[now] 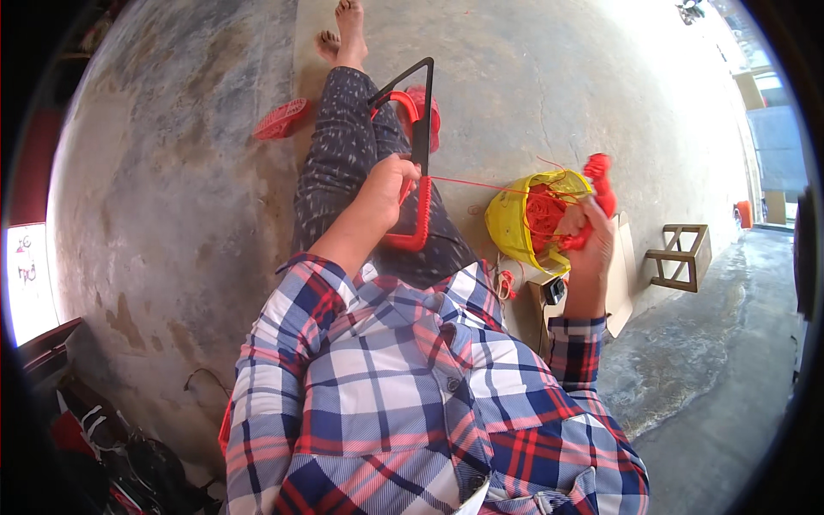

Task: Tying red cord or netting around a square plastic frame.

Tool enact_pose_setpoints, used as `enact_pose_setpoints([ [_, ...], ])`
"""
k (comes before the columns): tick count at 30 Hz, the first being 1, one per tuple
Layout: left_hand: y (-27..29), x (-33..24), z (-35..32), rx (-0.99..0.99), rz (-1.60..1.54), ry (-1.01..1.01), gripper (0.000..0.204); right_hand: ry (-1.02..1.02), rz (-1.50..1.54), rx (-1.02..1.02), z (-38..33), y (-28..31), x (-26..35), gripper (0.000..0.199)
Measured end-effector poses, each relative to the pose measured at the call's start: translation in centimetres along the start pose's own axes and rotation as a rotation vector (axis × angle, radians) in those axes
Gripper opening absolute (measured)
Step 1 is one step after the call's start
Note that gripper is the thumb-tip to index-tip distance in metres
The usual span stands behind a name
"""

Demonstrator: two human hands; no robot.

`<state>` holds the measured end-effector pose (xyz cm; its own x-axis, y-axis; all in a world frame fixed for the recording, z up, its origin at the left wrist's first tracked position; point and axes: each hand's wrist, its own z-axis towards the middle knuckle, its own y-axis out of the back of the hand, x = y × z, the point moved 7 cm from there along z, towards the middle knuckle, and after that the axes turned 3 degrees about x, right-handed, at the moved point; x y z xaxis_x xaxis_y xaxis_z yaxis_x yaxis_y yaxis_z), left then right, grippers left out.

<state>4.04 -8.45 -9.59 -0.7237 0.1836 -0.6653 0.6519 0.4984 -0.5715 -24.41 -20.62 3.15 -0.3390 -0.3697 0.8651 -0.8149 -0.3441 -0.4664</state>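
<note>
Over my lap, my left hand [390, 187] is closed on a black frame [421, 142] with rounded corners. Its near part is wrapped in red cord [422, 210], and a curved red-wrapped piece [399, 100] shows inside its far end. Out to the right, my right hand [590, 245] grips a bundle of red cord [602, 182]. A thin red strand [481, 183] stretches from the frame by my left fingers toward my right hand. Just left of that hand stands a yellow bag-like container [508, 219] with tangled red cord inside.
Red slippers [281, 118] lie on the concrete floor [197, 129] beside my outstretched legs. At the right are a cardboard piece [620, 283], a small black device [554, 291] and a wooden stool [680, 257]. Dark clutter [146, 463] sits at the lower left.
</note>
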Motion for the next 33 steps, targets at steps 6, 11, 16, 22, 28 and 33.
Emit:
enact_pose_setpoints([
  [6,-1.5,-3.6,-4.0,-0.190,0.563,-0.373,0.020,-0.203,-0.034,-0.018,0.3,-1.1,-5.8,0.029],
  [11,-10.4,-5.2,-10.0,0.322,0.872,-0.537,0.023,-0.582,0.210,0.582,-3.7,-12.2,-11.1,0.053],
  [16,-8.6,-7.2,-9.0,0.362,-0.304,-0.158,0.032,-0.683,0.110,0.618,-3.6,-13.5,-12.8,0.061],
  [22,0.0,-13.2,-7.7,-0.018,0.215,-0.652,0.029,-0.278,0.221,0.406,6.0,-8.7,-10.3,0.029],
  [28,-3.0,-6.5,-7.2,0.067,1.634,-0.422,0.025,-0.202,-0.862,0.727,5.8,-11.2,-15.4,0.030],
  [33,-3.8,-5.8,-6.0,-0.046,1.374,-0.552,0.022,-0.515,-0.949,0.725,4.2,-11.8,-14.7,0.030],
])
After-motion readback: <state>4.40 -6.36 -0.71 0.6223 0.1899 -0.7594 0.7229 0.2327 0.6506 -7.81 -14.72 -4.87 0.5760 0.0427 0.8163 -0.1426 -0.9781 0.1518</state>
